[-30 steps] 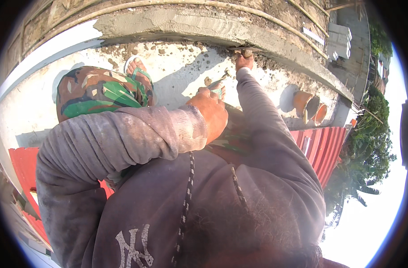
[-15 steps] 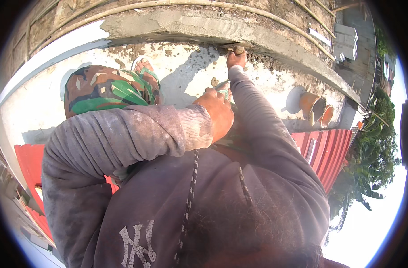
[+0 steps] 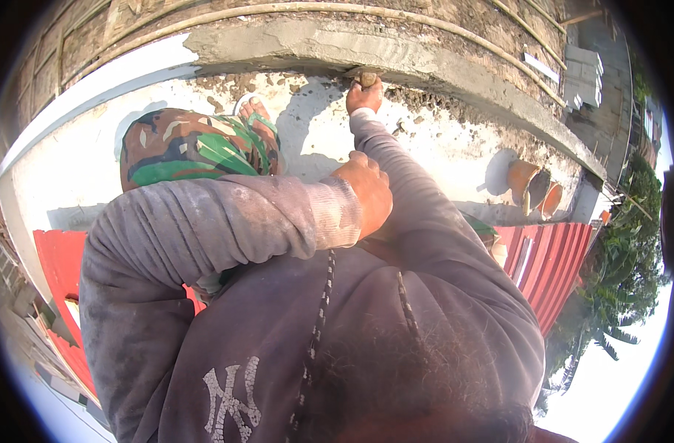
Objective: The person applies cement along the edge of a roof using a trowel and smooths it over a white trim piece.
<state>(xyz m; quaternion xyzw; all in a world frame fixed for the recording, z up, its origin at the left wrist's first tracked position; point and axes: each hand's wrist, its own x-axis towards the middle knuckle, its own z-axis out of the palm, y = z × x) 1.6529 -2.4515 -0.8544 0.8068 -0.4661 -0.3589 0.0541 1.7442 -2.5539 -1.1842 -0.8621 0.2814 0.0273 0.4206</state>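
My right hand (image 3: 365, 96) reaches far ahead, its fingers wrapped round the handle of a trowel (image 3: 367, 77). The trowel is pressed up to the lower edge of a band of wet grey mortar (image 3: 300, 38) along a low ledge; its blade is mostly hidden. Close to my body, my left hand (image 3: 368, 193) is curled into a fist above my lap, beside my right forearm. Its palm faces away, so whatever it may hold is hidden.
Mortar crumbs dot the pale slab (image 3: 315, 136) below the ledge. Two orange containers (image 3: 523, 181) stand at the right, near red corrugated sheeting (image 3: 551, 255). A bamboo pole (image 3: 396, 12) runs beyond the ledge. My sandalled foot (image 3: 256, 111) is on the slab.
My right hand has slid left along the mortar's edge with the trowel. The surroundings sit slightly further right in view. My left fist stays closed near my lap.
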